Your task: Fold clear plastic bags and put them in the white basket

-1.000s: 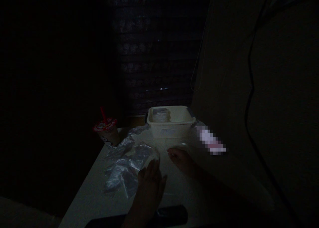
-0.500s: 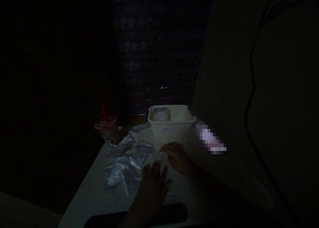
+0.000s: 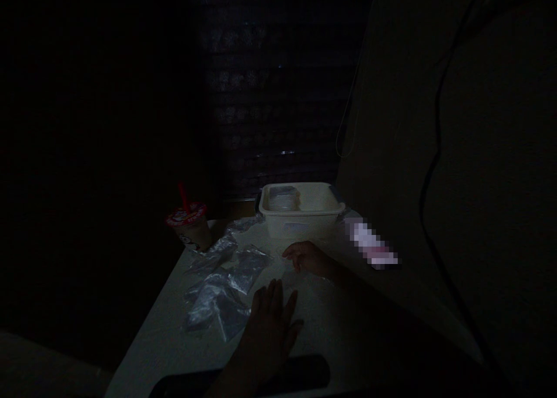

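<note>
In dim light, my left hand (image 3: 270,319) lies over the white table (image 3: 143,340) with its fingers spread, holding nothing. Several crumpled clear plastic bags (image 3: 217,305) are to its left. Farther forward and to the right, my right hand (image 3: 310,257) has bent fingers and a lowered thumb. A thin clear plastic bag (image 3: 300,280), faint in the dark, lies just below that hand and seems caught in its fingers; the exact grip is hard to see. Beyond the hands stands a pale plastic bin (image 3: 300,227) with a stack of clear packets (image 3: 282,198) in its left part.
A drink cup (image 3: 191,232) with a red lid and straw stands at the table's left edge. Right of the bin lies a pixelated object (image 3: 372,244). A dark, long object (image 3: 304,372) lies at the near edge. A black cable (image 3: 429,230) hangs at the right.
My right hand has drawn slightly away from the left hand, its fingers more bent, and the thin plastic between them has shifted right. My left hand has hardly moved.
</note>
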Motion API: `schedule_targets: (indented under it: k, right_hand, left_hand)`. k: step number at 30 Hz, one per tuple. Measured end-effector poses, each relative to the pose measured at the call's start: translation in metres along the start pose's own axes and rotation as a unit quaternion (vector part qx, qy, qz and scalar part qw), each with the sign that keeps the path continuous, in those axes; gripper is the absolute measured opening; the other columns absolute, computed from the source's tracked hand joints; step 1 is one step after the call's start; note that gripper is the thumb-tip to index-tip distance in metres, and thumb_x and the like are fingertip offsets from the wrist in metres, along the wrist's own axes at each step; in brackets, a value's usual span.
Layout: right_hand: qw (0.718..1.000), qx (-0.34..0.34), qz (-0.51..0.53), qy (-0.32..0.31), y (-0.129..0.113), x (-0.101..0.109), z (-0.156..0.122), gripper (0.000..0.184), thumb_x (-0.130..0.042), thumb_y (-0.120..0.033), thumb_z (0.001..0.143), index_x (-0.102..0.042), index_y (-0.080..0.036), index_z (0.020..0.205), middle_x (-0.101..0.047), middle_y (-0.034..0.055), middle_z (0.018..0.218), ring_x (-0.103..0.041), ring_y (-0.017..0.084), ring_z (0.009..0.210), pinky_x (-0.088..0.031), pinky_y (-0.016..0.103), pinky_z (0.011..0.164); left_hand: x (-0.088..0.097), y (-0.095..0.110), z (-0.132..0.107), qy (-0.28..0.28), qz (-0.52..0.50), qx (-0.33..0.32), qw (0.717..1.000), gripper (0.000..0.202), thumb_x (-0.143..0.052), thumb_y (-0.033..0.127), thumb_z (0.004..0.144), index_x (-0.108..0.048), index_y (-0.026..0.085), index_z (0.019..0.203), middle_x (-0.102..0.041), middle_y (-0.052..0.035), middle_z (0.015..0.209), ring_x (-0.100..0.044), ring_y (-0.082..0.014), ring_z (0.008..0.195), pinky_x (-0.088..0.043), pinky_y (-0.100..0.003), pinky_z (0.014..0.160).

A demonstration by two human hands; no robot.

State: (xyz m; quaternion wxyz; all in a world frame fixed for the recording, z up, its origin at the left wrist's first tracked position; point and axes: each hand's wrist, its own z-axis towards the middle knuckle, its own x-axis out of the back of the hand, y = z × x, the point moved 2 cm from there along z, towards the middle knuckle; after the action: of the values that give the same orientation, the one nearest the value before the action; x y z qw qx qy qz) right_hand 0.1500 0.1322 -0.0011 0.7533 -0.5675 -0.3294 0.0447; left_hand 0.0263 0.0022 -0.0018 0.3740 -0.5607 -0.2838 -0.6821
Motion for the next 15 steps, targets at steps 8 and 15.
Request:
schedule_targets:
  k: [8, 15]
  right_hand:
    - [0.915, 0.107, -0.342, 0.187, -0.012, 0.016, -0.072, 0.039, -0.031, -0.006, 0.064, -0.058, -0.016, 0.091, -0.062, 0.0063, 0.091, -0.053, 0.018, 0.088, -0.038, 0.038, 0.080]
    - [0.881, 0.124, -0.456, 0.040, -0.031, -0.024, -0.106, 0.045, -0.033, -0.025, 0.079, -0.032, -0.015, 0.123, -0.037, 0.0055, 0.127, -0.027, 0.019, 0.118, -0.016, 0.044, 0.098]
  left_hand:
    - [0.006, -0.008, 0.001, 0.035, -0.061, 0.047, 0.996, 0.044, -0.027, 0.028, 0.084, -0.023, 0.013, 0.126, -0.033, -0.0105, 0.129, -0.028, -0.0196, 0.118, -0.032, -0.039, 0.091]
    - [0.001, -0.008, 0.007, -0.034, -0.047, -0.016, 0.998, 0.051, -0.020, 0.038, 0.084, -0.017, 0.011, 0.127, -0.022, -0.0129, 0.132, -0.018, -0.0229, 0.122, -0.022, -0.051, 0.093]
